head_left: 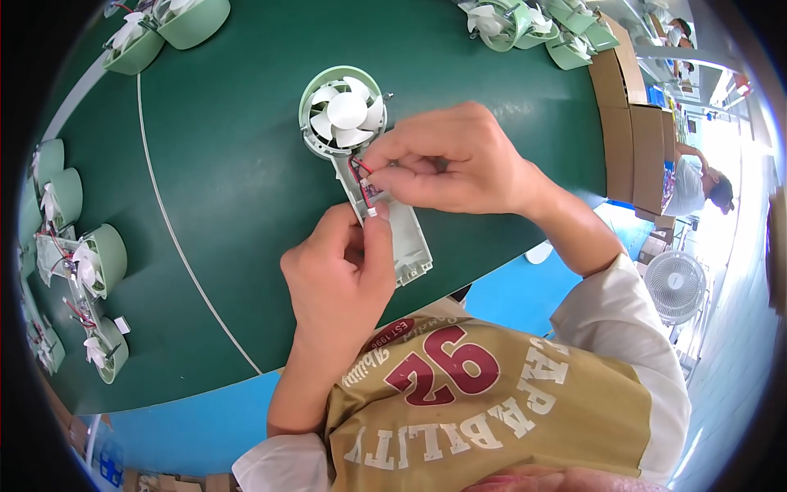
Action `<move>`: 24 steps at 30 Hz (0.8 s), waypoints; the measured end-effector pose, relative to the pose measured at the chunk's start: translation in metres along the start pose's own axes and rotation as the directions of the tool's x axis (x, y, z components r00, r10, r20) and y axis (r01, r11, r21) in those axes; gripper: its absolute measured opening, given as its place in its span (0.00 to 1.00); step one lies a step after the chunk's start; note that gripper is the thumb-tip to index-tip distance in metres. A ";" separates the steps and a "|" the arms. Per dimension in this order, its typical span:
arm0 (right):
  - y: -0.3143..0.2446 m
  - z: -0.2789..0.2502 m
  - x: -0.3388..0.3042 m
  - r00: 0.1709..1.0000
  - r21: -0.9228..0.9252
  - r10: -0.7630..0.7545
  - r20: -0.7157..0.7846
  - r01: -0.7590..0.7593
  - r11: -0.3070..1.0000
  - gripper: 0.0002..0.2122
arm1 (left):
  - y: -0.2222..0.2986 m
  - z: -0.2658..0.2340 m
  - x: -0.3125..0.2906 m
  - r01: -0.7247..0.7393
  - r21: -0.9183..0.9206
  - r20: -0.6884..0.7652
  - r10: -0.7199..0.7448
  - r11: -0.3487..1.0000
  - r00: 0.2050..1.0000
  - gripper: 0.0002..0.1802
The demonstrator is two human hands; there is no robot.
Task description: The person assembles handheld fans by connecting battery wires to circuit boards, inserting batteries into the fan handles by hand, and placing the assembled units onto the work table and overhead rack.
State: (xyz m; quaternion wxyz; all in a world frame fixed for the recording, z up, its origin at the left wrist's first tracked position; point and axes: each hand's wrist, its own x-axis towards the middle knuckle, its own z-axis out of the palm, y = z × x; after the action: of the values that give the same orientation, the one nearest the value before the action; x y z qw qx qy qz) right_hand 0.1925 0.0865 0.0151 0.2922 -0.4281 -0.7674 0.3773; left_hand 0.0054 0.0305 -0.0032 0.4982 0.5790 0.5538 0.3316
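Observation:
A small fan housing point(318, 82) in pale green, with a white bladed rotor point(347, 110), lies on the table in front of me. Its light-coloured open handle shell point(407, 238) points toward me. Inside the shell are red and black wires point(366, 195) and a small circuit board point(375, 190), partly covered by my fingers. My left hand point(340, 266) is closed at the shell's left edge, its thumb and forefinger on a small white wire connector point(372, 211). From the right, my right hand point(455, 164) pinches the wires close to the fan ring; its fingertips partly hide them.
The green table point(238, 164) carries more fan units point(102, 262) with loose wires at the left. Other fan housings sit at the far left point(193, 20) and far right point(566, 33). Cardboard boxes point(631, 139) stand along the right edge. Beyond are a floor fan point(675, 287) and another person point(697, 189).

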 end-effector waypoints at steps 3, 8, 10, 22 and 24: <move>0.000 0.001 0.001 0.999 -0.012 -0.029 -0.016 0.028 1.000 0.07 | 0.000 -0.001 0.000 0.034 -0.047 0.003 -0.034 0.998 0.999 0.09; 0.003 0.003 0.001 0.929 -0.331 -0.366 -0.046 0.332 0.883 0.09 | 0.001 -0.001 0.000 0.020 -0.067 -0.015 -0.021 0.998 1.000 0.09; 0.002 0.005 0.000 0.907 -0.395 -0.419 -0.038 0.371 0.840 0.10 | 0.000 -0.001 0.000 0.022 -0.037 0.002 -0.022 0.999 1.000 0.10; 0.002 0.006 -0.002 0.861 -0.501 -0.509 0.003 0.442 0.744 0.13 | -0.004 0.003 0.000 -0.006 -0.126 -0.023 0.003 0.992 1.000 0.07; -0.003 0.005 -0.003 0.871 -0.497 -0.491 0.015 0.432 0.753 0.13 | -0.007 0.004 0.000 -0.008 -0.151 -0.036 0.003 0.989 0.999 0.07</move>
State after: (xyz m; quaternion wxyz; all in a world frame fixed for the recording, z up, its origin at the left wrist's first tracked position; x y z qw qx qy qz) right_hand 0.1888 0.0814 0.0148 0.3037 -0.3058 -0.9002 0.0631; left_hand 0.0066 0.0289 -0.0112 0.5297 0.5351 0.5342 0.3843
